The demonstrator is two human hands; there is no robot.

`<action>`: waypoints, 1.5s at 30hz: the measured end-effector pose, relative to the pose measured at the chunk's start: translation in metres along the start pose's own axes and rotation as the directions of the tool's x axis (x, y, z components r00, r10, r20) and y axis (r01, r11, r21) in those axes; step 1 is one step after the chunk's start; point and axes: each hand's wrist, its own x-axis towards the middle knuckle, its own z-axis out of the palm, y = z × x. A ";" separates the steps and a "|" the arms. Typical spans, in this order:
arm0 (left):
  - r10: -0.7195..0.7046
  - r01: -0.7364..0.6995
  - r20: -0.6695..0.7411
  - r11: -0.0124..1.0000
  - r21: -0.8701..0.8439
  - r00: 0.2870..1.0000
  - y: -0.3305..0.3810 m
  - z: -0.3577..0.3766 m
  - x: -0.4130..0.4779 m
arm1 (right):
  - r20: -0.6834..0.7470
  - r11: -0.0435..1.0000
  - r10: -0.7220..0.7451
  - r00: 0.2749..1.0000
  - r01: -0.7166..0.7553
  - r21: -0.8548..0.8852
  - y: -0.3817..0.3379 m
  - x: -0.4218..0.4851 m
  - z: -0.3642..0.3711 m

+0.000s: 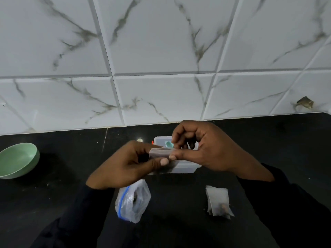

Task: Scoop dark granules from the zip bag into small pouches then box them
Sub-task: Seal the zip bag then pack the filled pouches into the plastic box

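Observation:
Both hands hold one small translucent pouch point(159, 152) above the counter. My left hand point(129, 164) pinches its left end between thumb and fingers. My right hand point(206, 149) grips its right end, fingers curled. Behind and below the pouch sits a clear plastic box point(184, 168), mostly hidden by my hands, with a small teal scoop point(168, 144) showing at its top. The zip bag point(133, 201) with a blue seal stands open on the counter below my left hand, dark granules inside. A filled pouch point(218, 200) lies at the right.
A pale green bowl point(18, 160) sits at the counter's left. The black countertop point(179, 221) meets a white marbled tile wall point(161, 59) close behind the box. Dark sleeves cover both forearms.

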 end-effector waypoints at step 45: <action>0.144 -0.036 -0.542 0.978 0.204 0.828 0.025 0.009 -0.012 | -0.294 0.953 0.038 0.955 0.054 0.297 0.009 -0.021 -0.007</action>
